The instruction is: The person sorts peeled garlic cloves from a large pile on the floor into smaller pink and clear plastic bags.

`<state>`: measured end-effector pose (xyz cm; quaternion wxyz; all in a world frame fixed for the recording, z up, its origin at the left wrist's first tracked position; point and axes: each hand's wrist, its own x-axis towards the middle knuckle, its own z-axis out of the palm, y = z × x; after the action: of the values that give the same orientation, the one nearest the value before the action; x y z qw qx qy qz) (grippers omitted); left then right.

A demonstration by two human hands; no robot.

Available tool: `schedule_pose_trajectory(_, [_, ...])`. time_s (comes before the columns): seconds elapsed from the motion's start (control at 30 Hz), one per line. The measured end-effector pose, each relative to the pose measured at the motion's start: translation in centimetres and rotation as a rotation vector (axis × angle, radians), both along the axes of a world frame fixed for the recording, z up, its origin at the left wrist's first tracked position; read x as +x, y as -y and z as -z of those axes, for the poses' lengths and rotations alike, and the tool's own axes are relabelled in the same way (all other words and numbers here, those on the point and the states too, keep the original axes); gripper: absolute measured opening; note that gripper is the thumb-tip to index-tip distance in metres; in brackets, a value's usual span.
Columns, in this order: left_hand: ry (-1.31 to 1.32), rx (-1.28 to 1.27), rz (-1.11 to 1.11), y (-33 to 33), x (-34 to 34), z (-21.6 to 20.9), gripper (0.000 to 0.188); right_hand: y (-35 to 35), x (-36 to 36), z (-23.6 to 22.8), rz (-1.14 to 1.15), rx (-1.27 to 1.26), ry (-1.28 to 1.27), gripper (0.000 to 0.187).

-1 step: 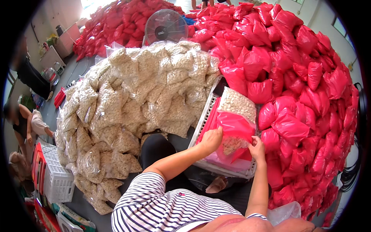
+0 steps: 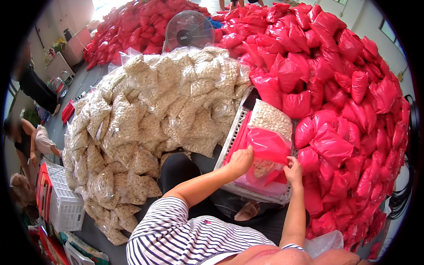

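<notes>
Red plastic bag, lying partly over a clear bag of pale pieces above the white crate, edges pinched in left hand and right hand, apparently to hold the film spread.

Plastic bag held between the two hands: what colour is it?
The plastic bag is bright pinkish red, shown best in the head view.

A red bag lies across a filled clear bag.
</notes>
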<state>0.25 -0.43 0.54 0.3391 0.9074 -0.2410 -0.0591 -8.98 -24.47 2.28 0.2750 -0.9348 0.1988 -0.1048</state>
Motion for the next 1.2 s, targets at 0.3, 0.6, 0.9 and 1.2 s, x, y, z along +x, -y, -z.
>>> schedule_pose_trajectory(0.3, [-0.022, -0.090, 0.026, 1.3, 3.7, 0.3, 0.020, 1.0, 0.8, -0.5, 0.098, -0.471, -0.193, 0.019])
schedule_pose_trajectory(0.6, [0.370, -0.078, -0.022, 2.7, 11.4, -17.2, 0.024, 2.5, 7.2, -16.3, 0.071, -0.828, 0.086, 0.019])
schedule_pose_trajectory(0.9, [-0.069, -0.181, -0.140, -4.4, -2.7, 1.7, 0.022, -5.3, -5.7, -3.0, 0.197, -0.249, -0.091, 0.033])
schedule_pose_trajectory(1.2, [-0.266, -0.235, -0.204, -7.2, -7.0, 3.8, 0.026, -7.9, -10.1, 1.7, 0.290, -0.197, -0.214, 0.031])
